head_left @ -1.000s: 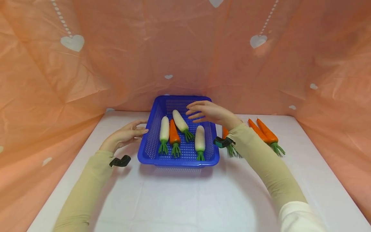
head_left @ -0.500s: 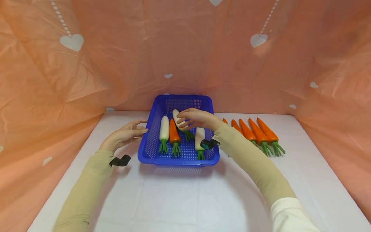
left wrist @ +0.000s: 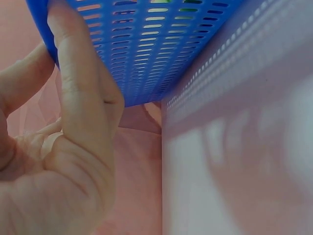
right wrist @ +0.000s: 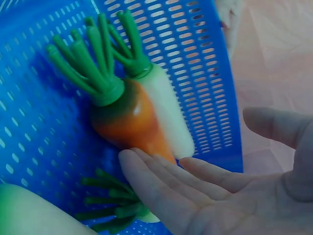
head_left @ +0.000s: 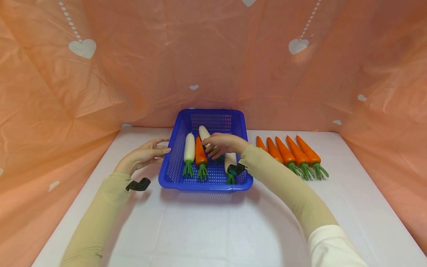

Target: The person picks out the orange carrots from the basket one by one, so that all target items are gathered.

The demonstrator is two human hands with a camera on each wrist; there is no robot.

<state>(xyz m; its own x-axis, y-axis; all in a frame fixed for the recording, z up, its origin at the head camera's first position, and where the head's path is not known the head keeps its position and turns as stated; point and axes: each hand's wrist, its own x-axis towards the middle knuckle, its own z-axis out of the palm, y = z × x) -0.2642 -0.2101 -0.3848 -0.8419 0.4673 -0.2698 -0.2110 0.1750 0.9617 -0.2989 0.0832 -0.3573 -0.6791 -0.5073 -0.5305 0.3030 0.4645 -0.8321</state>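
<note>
A blue plastic basket (head_left: 205, 188) holds a carrot (head_left: 201, 154) with green stalks and several white radishes, one white radish (head_left: 189, 148) lying along its left side. My left hand (head_left: 141, 155) pinches the basket's left rim, thumb and fingers on opposite faces of the edge in the left wrist view. Inside the basket hovers my right hand (head_left: 225, 144), fingers extended, with nothing in its grasp. Its fingertips (right wrist: 129, 159) come close to the carrot's orange body; contact is uncertain. The hand partly covers the upper radish (head_left: 204, 131), and the wrist covers part of the right-hand radish (head_left: 230, 159).
To the right of the basket, several carrots (head_left: 285, 154) lie side by side on the white tabletop (head_left: 200, 230). Orange cloth (head_left: 213, 66) with white hearts hangs behind and along both sides. Each wrist wears a dark strap (head_left: 138, 184).
My right hand has moved left and down into the basket, uncovering the row of carrots on the right. The left hand stays at the rim.
</note>
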